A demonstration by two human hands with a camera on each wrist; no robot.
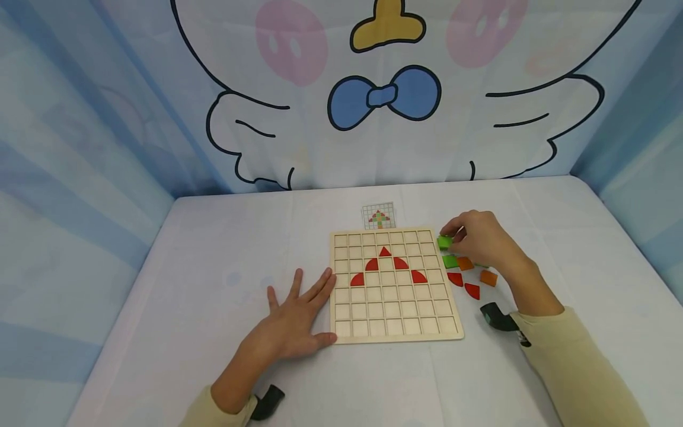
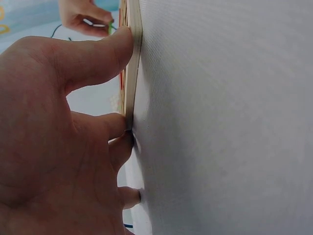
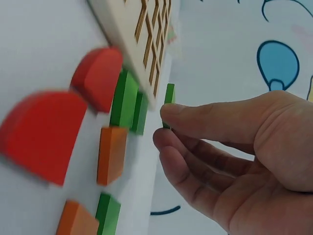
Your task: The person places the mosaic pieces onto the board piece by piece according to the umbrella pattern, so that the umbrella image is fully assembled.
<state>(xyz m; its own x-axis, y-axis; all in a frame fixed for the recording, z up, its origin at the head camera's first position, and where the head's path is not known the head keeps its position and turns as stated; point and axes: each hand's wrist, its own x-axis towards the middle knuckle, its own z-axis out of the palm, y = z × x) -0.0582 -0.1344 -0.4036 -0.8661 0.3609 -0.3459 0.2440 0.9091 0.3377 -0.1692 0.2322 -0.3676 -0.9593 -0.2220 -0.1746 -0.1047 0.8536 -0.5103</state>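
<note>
A square wooden grid board lies on the table with several red pieces in its cells: a triangle on top and quarter-circles stepping down on both sides. My left hand rests spread at the board's left side, thumb and fingertips touching its edge. Thumb and fingers of my right hand pinch a small green block just off the board's right edge, raised above the table. Below it lie more green blocks, orange blocks and red quarter-circles.
A small pattern card with a red, green and orange figure lies behind the board's far edge. White cloth covers the table. A printed curtain hangs behind it.
</note>
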